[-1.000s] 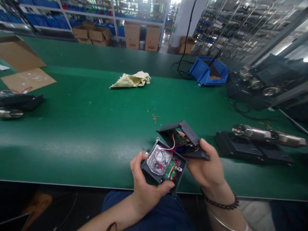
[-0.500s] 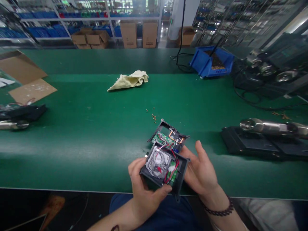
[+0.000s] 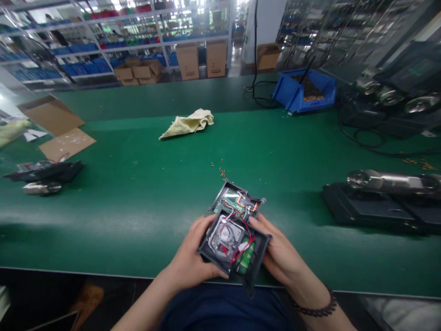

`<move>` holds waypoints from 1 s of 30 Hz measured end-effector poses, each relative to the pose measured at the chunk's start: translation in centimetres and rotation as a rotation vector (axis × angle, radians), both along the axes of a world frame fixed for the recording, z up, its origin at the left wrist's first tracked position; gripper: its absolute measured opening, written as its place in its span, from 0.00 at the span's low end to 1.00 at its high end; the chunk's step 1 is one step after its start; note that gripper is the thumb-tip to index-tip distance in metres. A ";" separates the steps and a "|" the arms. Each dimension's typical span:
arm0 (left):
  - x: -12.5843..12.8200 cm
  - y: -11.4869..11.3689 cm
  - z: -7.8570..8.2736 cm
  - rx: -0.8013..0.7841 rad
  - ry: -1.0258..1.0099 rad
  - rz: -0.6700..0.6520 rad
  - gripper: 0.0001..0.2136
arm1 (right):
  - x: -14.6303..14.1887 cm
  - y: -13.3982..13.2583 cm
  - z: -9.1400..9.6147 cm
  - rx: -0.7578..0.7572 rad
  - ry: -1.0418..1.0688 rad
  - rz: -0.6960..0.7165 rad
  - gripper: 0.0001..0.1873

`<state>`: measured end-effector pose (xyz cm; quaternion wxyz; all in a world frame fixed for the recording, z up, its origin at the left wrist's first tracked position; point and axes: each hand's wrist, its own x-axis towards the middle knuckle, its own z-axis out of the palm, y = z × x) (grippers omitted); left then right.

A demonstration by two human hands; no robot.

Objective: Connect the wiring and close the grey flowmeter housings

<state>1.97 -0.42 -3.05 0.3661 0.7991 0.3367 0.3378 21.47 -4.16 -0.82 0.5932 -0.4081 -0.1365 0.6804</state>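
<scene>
Left hand and right hand clasp opposite sides of an opened, wired dark housing on the near side of a crumpled pale cloth. Small brass-coloured pieces lie between cloth and housing; a blue bin sits right of the cloth.

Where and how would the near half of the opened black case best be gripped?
Probably grip the near half by its outer side walls, one hand from each side: the raised walls offer purchase, whereas the open top exposes red wires.

The housing looks matt plastic, the cylinder glossy metal.
</scene>
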 end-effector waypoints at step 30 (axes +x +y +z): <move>-0.4 -0.1 1.5 -1.003 -0.811 0.005 0.24 | -1.4 -0.7 -0.4 -0.010 -0.092 0.226 0.31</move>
